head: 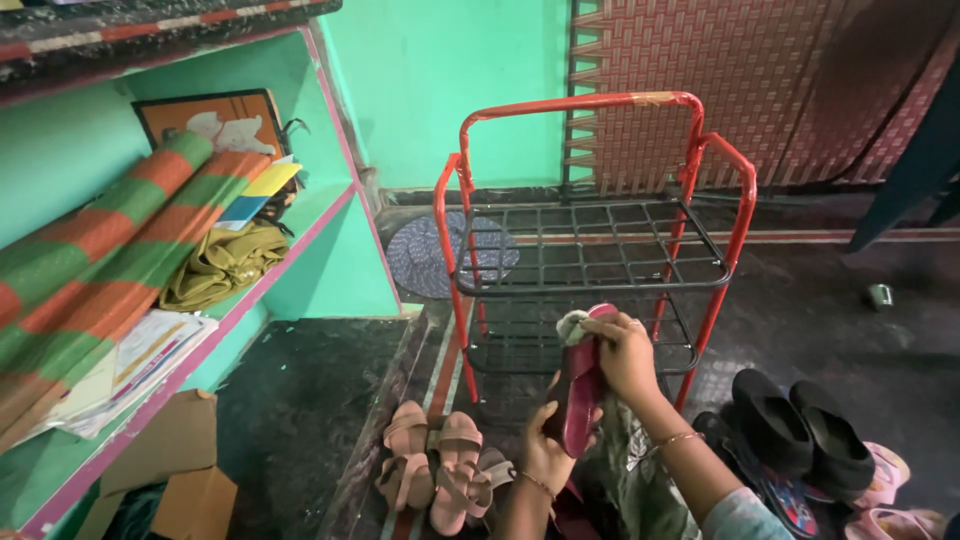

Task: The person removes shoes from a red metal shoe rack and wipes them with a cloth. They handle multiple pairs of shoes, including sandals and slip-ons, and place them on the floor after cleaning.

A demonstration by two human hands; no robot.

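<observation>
1. I see the left hand (548, 452) low in the middle of the head view, its fingers closed round the lower end of a dark red sandal (580, 385), which stands nearly upright.
2. The right hand (625, 352) is at the sandal's upper end, fingers curled shut on a small greyish cloth (572, 325) pressed against the sandal's top edge.
3. The sandal is held in the air just in front of the red metal shoe rack (600, 240), level with its lower wire shelf; both wire shelves that I can see carry nothing.
4. On the floor, left of the hands, lies a pair of pink strapped sandals (432, 462), side by side.
5. To the right, a pair of black slip-ons (800, 425) rests on top of other footwear, with pink slippers (885, 490) at the edge.
6. A green wall shelf (300, 250) on the left holds a rolled orange-and-green mat (110, 240) and a folded olive cloth (222, 262).
7. A round woven mat (430, 255) lies behind the rack.
</observation>
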